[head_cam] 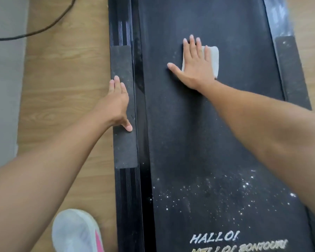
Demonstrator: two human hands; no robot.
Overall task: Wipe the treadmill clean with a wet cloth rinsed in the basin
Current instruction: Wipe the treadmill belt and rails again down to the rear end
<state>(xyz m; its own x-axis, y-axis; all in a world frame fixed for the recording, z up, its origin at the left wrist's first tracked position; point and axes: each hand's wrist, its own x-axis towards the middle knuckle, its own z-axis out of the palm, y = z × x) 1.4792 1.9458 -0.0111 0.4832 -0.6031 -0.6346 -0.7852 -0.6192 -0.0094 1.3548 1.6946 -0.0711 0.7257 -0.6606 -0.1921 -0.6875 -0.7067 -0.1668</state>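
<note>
Overhead: head view down a black treadmill (189,142), which runs from 6 to 12 o'clock over a wooden floor (62,88).
Shoe (75,231): white and pink, at 7 o'clock on the floor, just beside the deck.
Left hand (116,104): at 10 o'clock, flat on the gritty strip of the left side rail (125,151). Fingers straight and pressed together, thumb out, holding nothing.
Right hand (195,66): at 1 o'clock on the belt, palm down, fingers spread, thumb splayed onto the belt.
Cloth (214,59): pale and folded, pressed flat under the right hand, with its right edge showing.
Dust (225,190): white specks on the belt at 5 o'clock, above white lettering (215,237). More streaks on the right side rail (287,70) at 2 o'clock.
Basin: not in view.
Doing it well: probably weight the palm, pull long overlapping strokes toward 6 o'clock through the specks, brace on the rail, and rinse once the cloth greys.
</note>
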